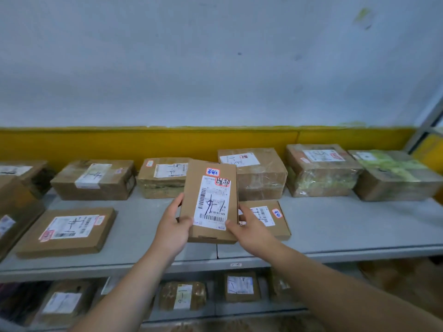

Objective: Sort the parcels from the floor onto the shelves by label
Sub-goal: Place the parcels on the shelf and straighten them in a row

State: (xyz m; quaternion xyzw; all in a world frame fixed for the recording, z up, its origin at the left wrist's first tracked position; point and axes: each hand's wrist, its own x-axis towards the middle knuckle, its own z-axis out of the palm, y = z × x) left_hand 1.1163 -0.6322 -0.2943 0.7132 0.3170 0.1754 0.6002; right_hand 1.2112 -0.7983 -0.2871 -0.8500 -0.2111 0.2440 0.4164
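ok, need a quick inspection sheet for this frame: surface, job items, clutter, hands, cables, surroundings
Surface: grey shelf, bare at front right.
Job's things: flat held parcel, label up, above the shelf; back row of boxes; flat parcel at left front; small flat parcel behind the right hand.
Clutter: nothing seen.
Grippers: left hand and right hand grip the held parcel's lower corners.
Cables: nothing seen.
Surroundings: yellow back panel, pale wall, lower shelf parcels.

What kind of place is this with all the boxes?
Probably a parcel sorting or pickup room. Grey shelves hold rows of taped cardboard parcels, each with a barcode label and a handwritten number, and both hands hold up one flat parcel over the shelf.
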